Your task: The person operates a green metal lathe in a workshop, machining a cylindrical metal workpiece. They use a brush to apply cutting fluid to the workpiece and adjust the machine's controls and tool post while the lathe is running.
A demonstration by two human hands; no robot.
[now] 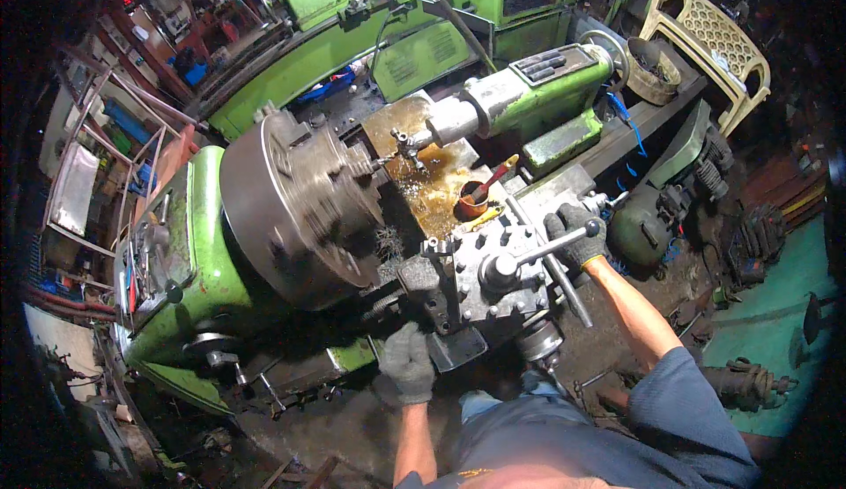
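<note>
My left hand [407,364], in a grey work glove, is closed at the front of the lathe carriage, below a dark steel block; what lies under its fingers is hidden. My gloved right hand [576,240] is curled over the crank handle [604,201] of the tool slide, partly behind the ball-ended lever [564,240] of the tool post [500,270]. Left of the post, the big chuck [304,207] is blurred as if turning. A drill-like bit [385,161] in the tailstock chuck [412,143] points at its centre. Wet brown fluid covers the bed between them.
A brush [493,181] stands in a small cup [471,200] beside the tool post, near a yellow-handled tool [481,219]. Metal shavings [388,244] hang by the chuck. The green tailstock [551,92], a bucket [652,73] and a plastic chair [709,44] are farther right.
</note>
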